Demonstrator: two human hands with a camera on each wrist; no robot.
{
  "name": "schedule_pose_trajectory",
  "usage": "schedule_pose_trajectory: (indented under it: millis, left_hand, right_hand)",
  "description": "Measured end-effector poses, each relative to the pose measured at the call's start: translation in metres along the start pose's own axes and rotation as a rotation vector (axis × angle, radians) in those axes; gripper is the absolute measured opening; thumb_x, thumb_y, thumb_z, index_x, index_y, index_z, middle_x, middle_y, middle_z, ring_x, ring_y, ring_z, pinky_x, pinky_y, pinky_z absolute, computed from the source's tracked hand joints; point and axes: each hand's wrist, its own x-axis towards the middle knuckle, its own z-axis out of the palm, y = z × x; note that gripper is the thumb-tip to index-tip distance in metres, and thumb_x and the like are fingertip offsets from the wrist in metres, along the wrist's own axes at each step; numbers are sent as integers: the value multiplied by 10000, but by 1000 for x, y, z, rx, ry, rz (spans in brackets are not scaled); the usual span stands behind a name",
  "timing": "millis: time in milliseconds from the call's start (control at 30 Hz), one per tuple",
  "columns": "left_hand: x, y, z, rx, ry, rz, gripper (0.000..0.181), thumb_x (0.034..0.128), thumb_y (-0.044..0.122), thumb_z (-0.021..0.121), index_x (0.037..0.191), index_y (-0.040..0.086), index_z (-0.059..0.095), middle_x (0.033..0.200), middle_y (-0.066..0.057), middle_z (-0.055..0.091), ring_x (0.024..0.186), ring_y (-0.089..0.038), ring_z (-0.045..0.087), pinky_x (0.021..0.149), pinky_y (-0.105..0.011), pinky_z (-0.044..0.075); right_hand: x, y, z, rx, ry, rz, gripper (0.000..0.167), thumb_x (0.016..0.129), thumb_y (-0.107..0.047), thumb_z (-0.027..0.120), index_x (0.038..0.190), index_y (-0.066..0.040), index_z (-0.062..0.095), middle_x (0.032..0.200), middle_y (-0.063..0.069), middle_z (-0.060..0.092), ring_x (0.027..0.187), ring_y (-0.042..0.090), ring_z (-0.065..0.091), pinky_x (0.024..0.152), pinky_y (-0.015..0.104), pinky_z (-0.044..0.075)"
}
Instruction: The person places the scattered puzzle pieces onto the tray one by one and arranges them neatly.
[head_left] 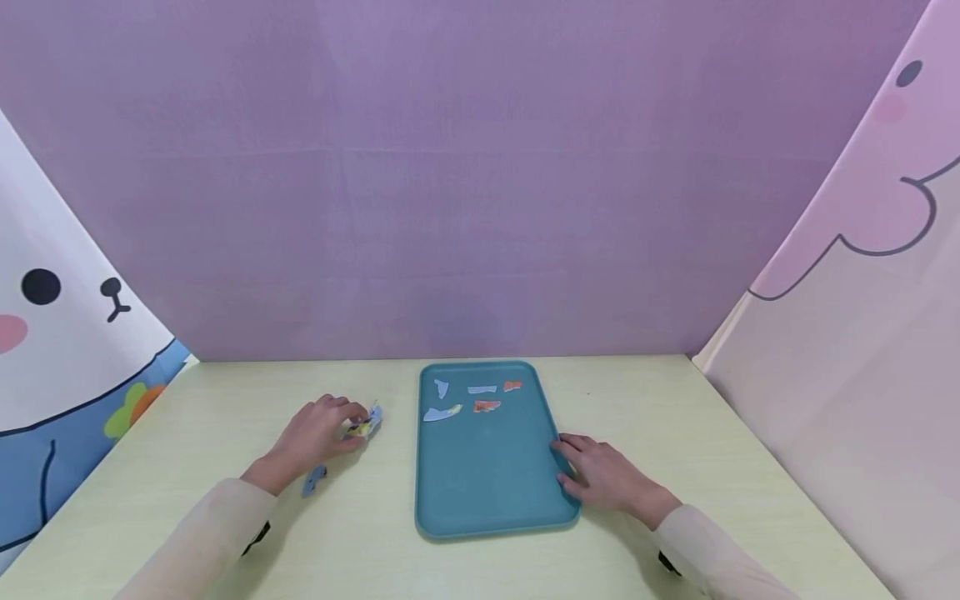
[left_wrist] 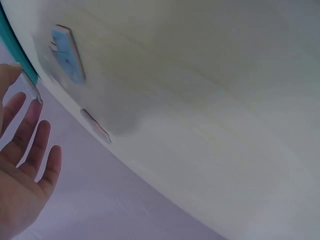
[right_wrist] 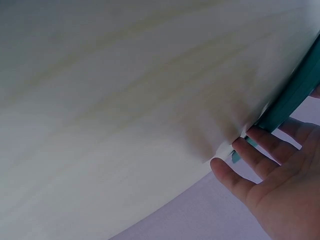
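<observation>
Left of the tray [head_left: 495,479], the left hand [head_left: 318,433] has thumb and fingertip clamped on a thin piece [left_wrist: 31,87], seen nearly edge-on in the left wrist view; its outer fingers fan loosely apart. From above, back of hand up, forearm angled in from the near left. Patterned blue and yellow shows at the fingertips; how many pieces overlap there, cannot tell.

Left of the tray too, by the left wrist: a blue piece [head_left: 314,481], flat on the table [head_left: 360,542], irregular outline.

Tray: teal, smooth, rectangular, rounded corners, low raised rim, long sides running away from the person. On its far half, five flat scraps in ragged shapes: three pale blue (a wedge [head_left: 441,389], a strip [head_left: 482,389], a long curved one [head_left: 441,414]) and two orange-red [head_left: 512,386] [head_left: 487,406].

At the tray's right rim, the right hand [head_left: 611,479]: fingers apart, nearly straight, tips touching the edge, forearm slanting in from the near right. Pale sleeves on both arms.

Under the tray, table pale with faint grain streaks. Beyond the tray, purple cloth [head_left: 480,183], lightly creased.
</observation>
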Motion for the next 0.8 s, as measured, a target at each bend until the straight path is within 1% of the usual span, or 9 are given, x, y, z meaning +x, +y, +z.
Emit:
schedule_pose_trajectory:
  millis: [133, 333, 600, 700, 800]
  left_hand:
    - [2, 5, -1, -11, 21, 16, 289, 686, 251, 785, 924, 135, 669, 837, 26, 656, 771, -169, 563, 603, -314, 452]
    - [6, 11, 2, -24, 26, 11, 294, 691, 263, 781, 934, 138, 671, 849, 28, 660, 788, -175, 575, 638, -329, 473]
    - [13, 23, 5, -41, 104, 66, 289, 658, 230, 800, 897, 127, 673, 808, 25, 657, 741, -157, 561, 633, -334, 464]
    - [16, 29, 7, -41, 108, 66, 286, 661, 236, 795, 896, 134, 669, 811, 26, 652, 738, -155, 548, 615, -317, 451]
    - [21, 36, 10, -40, 94, 64, 287, 668, 256, 789, 902, 140, 669, 822, 25, 654, 743, -162, 552, 601, -303, 451]
  right_hand:
    - [0, 0, 0, -1, 3, -4, 478, 872, -308, 565, 1262, -36, 511, 1280, 164, 517, 1165, 321, 507, 866, 475, 464]
    - [1, 0, -1, -10, 12, -22, 467, 869, -284, 570, 1250, -20, 515, 1266, 175, 523, 1152, 328, 513, 853, 478, 468]
    - [0, 0, 0, -2, -2, 1, 475, 874, -302, 563, 1264, -35, 506, 1284, 166, 511, 1171, 324, 500, 875, 479, 460]
    - [0, 0, 0, -2, -2, 6, 479, 874, -306, 564, 1266, -37, 505, 1287, 164, 511, 1173, 324, 499, 880, 479, 459]
    - [0, 0, 0, -4, 3, 1, 477, 869, -300, 571, 1258, -30, 509, 1279, 168, 514, 1163, 330, 504, 867, 486, 462]
